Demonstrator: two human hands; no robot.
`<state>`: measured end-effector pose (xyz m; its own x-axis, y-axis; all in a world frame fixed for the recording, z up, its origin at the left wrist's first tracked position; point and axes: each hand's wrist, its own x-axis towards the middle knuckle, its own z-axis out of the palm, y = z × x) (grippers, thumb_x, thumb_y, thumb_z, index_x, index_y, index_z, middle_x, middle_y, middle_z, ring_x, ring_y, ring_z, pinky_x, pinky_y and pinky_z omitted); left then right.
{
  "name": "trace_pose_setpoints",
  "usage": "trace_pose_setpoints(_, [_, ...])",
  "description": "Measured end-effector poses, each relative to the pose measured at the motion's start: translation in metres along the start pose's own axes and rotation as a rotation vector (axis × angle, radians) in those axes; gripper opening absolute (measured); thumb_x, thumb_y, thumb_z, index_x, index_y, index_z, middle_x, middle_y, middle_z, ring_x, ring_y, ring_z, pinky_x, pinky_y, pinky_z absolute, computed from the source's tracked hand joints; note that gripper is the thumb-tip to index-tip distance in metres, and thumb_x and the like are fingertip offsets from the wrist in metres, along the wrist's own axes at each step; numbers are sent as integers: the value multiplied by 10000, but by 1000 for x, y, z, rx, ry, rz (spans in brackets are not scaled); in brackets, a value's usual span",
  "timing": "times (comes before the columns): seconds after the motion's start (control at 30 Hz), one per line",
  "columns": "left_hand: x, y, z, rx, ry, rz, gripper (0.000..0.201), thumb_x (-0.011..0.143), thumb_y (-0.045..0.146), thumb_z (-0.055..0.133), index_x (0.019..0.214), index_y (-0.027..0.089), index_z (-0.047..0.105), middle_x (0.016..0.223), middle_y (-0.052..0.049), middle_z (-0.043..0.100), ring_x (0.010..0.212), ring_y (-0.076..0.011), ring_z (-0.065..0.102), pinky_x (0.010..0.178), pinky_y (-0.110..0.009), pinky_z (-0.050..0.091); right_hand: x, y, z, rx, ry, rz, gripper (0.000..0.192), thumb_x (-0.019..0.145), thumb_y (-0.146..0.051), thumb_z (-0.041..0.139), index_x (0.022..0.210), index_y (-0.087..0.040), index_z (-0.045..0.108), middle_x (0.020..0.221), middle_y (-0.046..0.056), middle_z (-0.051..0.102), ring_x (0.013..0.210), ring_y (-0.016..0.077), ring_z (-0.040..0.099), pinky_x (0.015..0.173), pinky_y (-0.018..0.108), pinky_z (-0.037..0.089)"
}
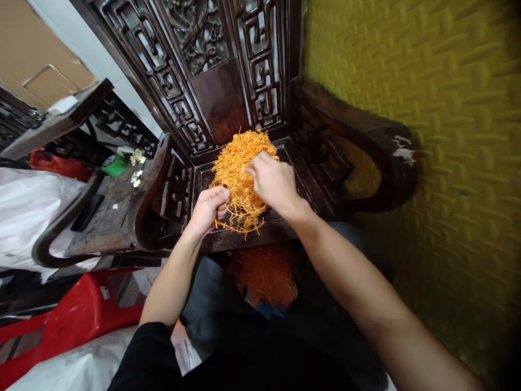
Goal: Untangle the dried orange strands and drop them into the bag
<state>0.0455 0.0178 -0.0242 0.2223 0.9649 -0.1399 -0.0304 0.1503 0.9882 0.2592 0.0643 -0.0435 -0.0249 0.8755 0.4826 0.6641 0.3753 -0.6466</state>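
A heap of orange strands (241, 168), thin and tangled, lies on the seat of a dark carved wooden chair (280, 228), towards the rear of the seat and close to the carved backrest. The left hand (208, 209) is at the heap's lower left edge, fingers curled inward and thumb against them, pinching a small clump of strands at the near side of the heap; loose strands hang down below it over the front of the seat. The right hand (273, 182) rests on the right side of the heap, back of the hand upward, fingers bent down into the strands and partly hidden by them; whether it grips any strands cannot be told. The two hands are near each other, with the front part of the heap between them. Below the seat's front edge, between the person's knees, a further mass of orange material (264, 274) is visible, blurred. To the left stands a second dark wooden chair (118, 212); on its seat lie small white pieces (136, 178) and a green item (115, 165), too small to identify. A red plastic stool (77, 320) sits at lower left, with white sheeting (28, 209) beyond it. A yellow embossed wall panel (427, 108) fills the right side of the view. The person wears dark sleeves, pushed up, leaving both forearms bare.
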Motion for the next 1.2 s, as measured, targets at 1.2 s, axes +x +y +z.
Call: trace_pose_setpoints(1.2, [-5,-2,-13,-100,91,4,427,785,461,796,702,169,496,496,120,232,394,-14,182,406,-154,131,-14,-11,12,205,-303,-304,224,969,-370,614,930,-219,775,940,55,741,852,201,650,804,338,463])
